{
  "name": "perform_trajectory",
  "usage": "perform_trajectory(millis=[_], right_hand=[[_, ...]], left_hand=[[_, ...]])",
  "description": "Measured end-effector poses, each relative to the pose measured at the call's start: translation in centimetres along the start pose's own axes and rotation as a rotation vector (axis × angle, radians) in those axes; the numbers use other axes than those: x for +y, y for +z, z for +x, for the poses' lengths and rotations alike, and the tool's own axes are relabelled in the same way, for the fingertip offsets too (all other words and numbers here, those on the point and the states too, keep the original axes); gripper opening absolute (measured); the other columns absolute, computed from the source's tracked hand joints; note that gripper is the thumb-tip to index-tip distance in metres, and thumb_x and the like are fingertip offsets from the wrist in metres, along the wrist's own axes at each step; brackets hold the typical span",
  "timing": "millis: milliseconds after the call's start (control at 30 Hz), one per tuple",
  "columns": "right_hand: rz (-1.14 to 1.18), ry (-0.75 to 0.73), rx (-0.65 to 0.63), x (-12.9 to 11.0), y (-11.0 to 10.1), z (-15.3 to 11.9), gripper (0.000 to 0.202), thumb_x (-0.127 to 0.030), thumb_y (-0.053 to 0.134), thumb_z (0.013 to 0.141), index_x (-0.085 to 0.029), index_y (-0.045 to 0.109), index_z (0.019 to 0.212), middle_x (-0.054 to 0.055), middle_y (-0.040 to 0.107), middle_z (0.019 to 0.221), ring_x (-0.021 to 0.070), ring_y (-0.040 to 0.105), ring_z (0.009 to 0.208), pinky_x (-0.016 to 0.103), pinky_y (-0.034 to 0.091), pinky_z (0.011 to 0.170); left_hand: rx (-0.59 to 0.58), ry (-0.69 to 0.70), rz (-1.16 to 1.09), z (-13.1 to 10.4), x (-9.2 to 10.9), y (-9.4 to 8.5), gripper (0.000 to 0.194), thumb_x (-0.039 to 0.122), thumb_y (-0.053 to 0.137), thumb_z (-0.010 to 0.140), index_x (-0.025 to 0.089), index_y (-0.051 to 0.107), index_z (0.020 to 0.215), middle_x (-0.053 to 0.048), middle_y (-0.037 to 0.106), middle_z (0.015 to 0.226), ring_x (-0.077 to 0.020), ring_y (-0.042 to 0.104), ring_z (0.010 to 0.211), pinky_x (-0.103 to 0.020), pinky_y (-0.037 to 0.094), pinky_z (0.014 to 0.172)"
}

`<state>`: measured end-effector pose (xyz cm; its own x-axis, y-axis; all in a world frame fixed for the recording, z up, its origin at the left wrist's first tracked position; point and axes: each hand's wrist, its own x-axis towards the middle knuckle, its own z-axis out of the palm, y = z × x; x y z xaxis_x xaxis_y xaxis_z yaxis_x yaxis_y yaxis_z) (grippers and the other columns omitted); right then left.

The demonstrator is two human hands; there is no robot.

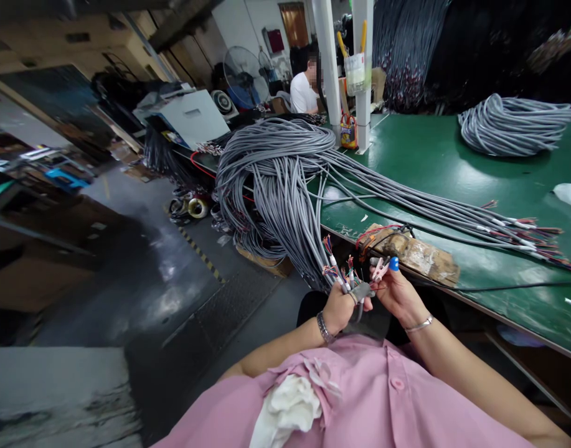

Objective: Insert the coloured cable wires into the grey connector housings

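My left hand (339, 309) is closed around the ends of several grey cables (289, 205), with thin coloured wires (330, 270) fanning out above the fingers. Grey wrapping (361, 291) shows at the fingertips of that hand. Close beside it on the right, my right hand (397, 295) pinches a small pale pink piece that looks like a clip (380, 269). A blue cover (394, 263) sits on one of its digits. Fine red wires run between the two hands; whether the clip touches them I cannot tell.
On the green table (453, 177), more grey cables stretch right, their wire ends bared. A taped brown block (411, 252) with wiring lies at the near edge. A coiled cable bundle (514, 124) rests at the back right. Behind a white post (329, 68), a person (304, 90) sits.
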<state>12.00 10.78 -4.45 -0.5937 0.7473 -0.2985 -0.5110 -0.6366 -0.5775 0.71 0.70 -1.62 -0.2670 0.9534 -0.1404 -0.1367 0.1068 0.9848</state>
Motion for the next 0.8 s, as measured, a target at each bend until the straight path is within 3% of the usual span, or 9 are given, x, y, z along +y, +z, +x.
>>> perform_trajectory(millis=[333, 467, 600, 800], right_hand=[[0.01, 0.059, -0.082, -0.6, -0.1, -0.8, 0.037, -0.059, 0.063, 0.076, -0.022, 0.068, 0.078, 0.003, 0.069, 0.081, 0.0122, 0.056, 0.058, 0.025, 0.046, 0.052], [-0.038, 0.058, -0.098, -1.2, -0.3, -1.0, 0.033, -0.054, 0.062, 0.08, -0.022, 0.068, 0.087, 0.003, 0.069, 0.084, 0.0126, 0.059, 0.066, 0.023, 0.045, 0.055], [-0.155, -0.022, -0.074, -1.3, -0.6, -1.0, 0.025, -0.045, 0.065, 0.081, -0.021, 0.068, 0.088, 0.001, 0.065, 0.076, 0.0123, 0.056, 0.064, 0.024, 0.044, 0.057], [-0.386, -0.289, 0.004, -0.4, -1.3, -1.0, 0.039, -0.057, 0.057, 0.082, -0.02, 0.067, 0.08, 0.003, 0.062, 0.071, 0.0145, 0.052, 0.063, 0.027, 0.043, 0.06]], left_hand=[[-0.104, 0.081, 0.132, -0.7, 0.5, -0.2, 0.047, 0.048, 0.056, 0.083, 0.011, 0.067, 0.057, -0.007, 0.062, 0.055, -0.013, 0.056, 0.052, -0.024, 0.043, 0.053], [-0.08, 0.1, 0.216, -1.5, 0.8, -0.4, 0.048, 0.048, 0.055, 0.085, 0.011, 0.065, 0.057, -0.007, 0.062, 0.055, -0.0127, 0.056, 0.053, -0.023, 0.043, 0.053], [0.014, 0.113, 0.221, -1.7, 1.0, -0.4, 0.047, 0.047, 0.055, 0.086, 0.011, 0.064, 0.057, -0.008, 0.063, 0.056, -0.013, 0.057, 0.052, -0.023, 0.044, 0.054], [0.036, 0.094, 0.142, -1.0, 0.9, 0.1, 0.047, 0.046, 0.055, 0.086, 0.011, 0.064, 0.056, -0.007, 0.062, 0.053, -0.0131, 0.057, 0.05, -0.023, 0.045, 0.052]])
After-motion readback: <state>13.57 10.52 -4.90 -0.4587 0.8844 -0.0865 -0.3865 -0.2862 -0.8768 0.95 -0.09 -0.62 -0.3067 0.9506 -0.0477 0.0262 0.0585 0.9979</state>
